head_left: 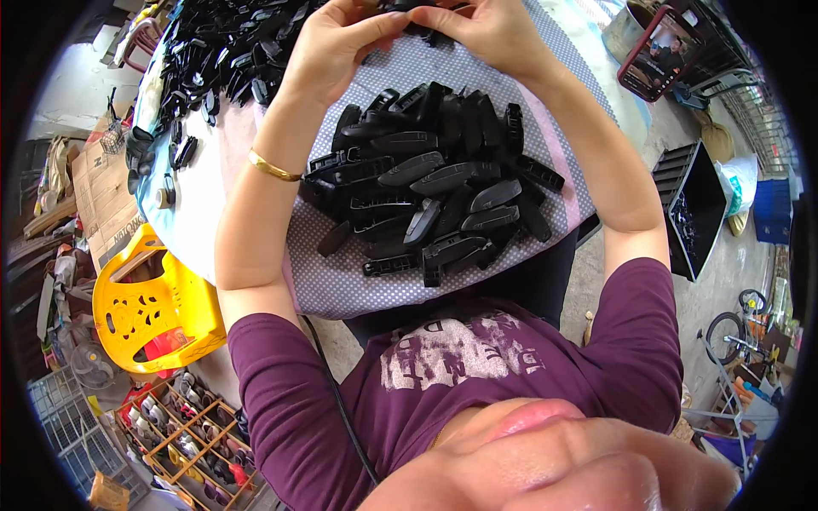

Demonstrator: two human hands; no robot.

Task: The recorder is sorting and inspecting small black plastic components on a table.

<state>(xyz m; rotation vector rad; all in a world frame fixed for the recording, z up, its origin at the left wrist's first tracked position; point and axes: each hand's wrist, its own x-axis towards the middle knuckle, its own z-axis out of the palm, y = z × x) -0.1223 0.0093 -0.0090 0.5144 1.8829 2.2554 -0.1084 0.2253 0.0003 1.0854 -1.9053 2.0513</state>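
My left hand (348, 43) and my right hand (487, 32) meet at the top edge, thumbs almost touching. Between them they pinch a small black plastic part (399, 6), mostly cut off by the picture's edge. Right below, a heap of long, rounded black plastic pieces (443, 179) lies on the dotted grey cloth (341, 285). Some pieces have smooth outer faces, others show a ribbed, hollow inside. To the left of my left hand spreads a larger mass of smaller black plastic parts (226, 64).
A phone (661, 53) stands at the upper right beside the table. Below it is a black crate (686, 213) with small dark bits inside. A yellow plastic chair (153, 311) stands left of the table, near flattened cardboard (106, 196) and a shoe rack (192, 439).
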